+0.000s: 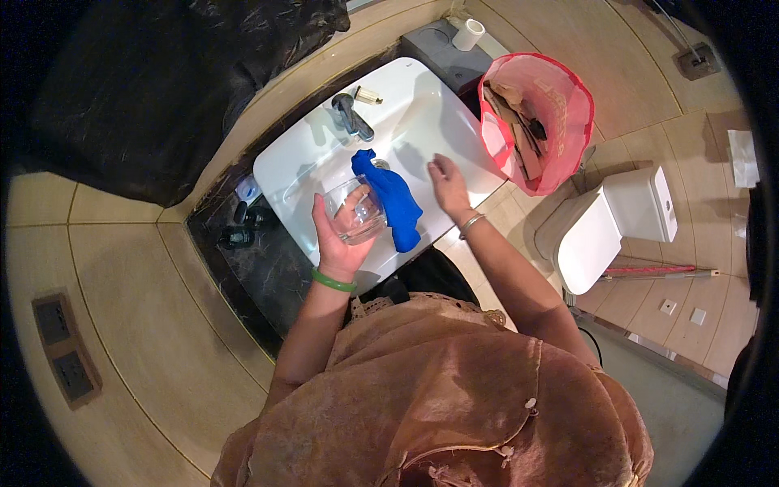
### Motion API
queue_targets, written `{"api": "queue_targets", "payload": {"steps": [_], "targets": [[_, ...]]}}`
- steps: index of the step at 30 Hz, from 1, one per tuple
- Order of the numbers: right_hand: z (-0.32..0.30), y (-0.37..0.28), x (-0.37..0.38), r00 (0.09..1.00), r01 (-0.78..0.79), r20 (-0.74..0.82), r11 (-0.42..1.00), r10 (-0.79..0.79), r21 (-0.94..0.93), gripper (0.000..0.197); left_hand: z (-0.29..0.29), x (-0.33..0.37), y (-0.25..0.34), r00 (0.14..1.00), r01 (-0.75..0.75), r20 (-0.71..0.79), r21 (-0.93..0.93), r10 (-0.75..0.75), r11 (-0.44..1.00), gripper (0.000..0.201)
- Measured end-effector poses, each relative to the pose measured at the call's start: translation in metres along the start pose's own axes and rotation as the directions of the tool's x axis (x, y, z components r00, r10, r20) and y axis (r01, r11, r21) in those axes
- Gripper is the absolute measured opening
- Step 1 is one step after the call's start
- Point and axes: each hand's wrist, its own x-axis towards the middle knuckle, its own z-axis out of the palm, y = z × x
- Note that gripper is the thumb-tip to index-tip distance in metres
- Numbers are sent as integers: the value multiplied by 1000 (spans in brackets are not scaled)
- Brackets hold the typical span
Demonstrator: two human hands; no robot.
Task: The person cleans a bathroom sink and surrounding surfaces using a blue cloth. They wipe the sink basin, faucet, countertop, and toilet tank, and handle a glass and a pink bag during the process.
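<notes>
Left hand (345, 253): palm up, gripping a clear, rounded glass tumbler (357, 213), thumb along the left side, fingers visible through the glass. Worn at the wrist: a smooth green bangle (333, 281). Tumbler location: above the front left part of a white ceramic washbasin (438, 122), tilted, mouth toward the upper left.

Right hand (450, 188): loosely open, fingers slightly bent, over the right side of the basin, apart from the tumbler. Worn at the wrist: a silver-coloured metal bangle (471, 224).

Immediately right of the tumbler, between both hands: a long, bunched bright-blue cloth (396, 203), stretching from near the drain toward the front rim. Contact with left fingers: not possible to tell.

At the basin's rear ledge: a dark, shiny metal tap (352, 119); beside it, a small pale block-shaped item (368, 96). Left of the basin: a black stone-look countertop (272, 272), bearing small dark bottles (238, 235).

Right of the basin: a pink-red translucent bag (560, 122), upright and open, with brown flat pieces (523, 138) inside. Behind: a grey box (442, 50), topped by a small white cylinder (468, 35). Farther right: a white toilet (596, 235), lid down.
</notes>
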Motion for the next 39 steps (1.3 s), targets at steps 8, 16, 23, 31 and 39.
{"api": "queue_targets", "payload": {"steps": [8,16,23,31,39], "targets": [[-122,60,62,831,442,-80,742,-550,-504,62,14,31,-17,999,32,-11,-8,-32,999,92],[-256,87,143,925,101,-139,580,-355,-808,71,13,74,-28,998,51,-31,-14,-51,999,92],[-251,149,190,992,-106,-127,524,-4,-845,106,20,104,-42,995,42,-84,-41,-45,998,85],[-257,199,222,990,-107,-35,550,140,-828,112,37,122,-47,977,21,-211,25,-16,999,83],[-234,158,203,983,-173,-175,535,47,-827,97,41,135,-46,994,38,-101,36,-34,999,82]]}}
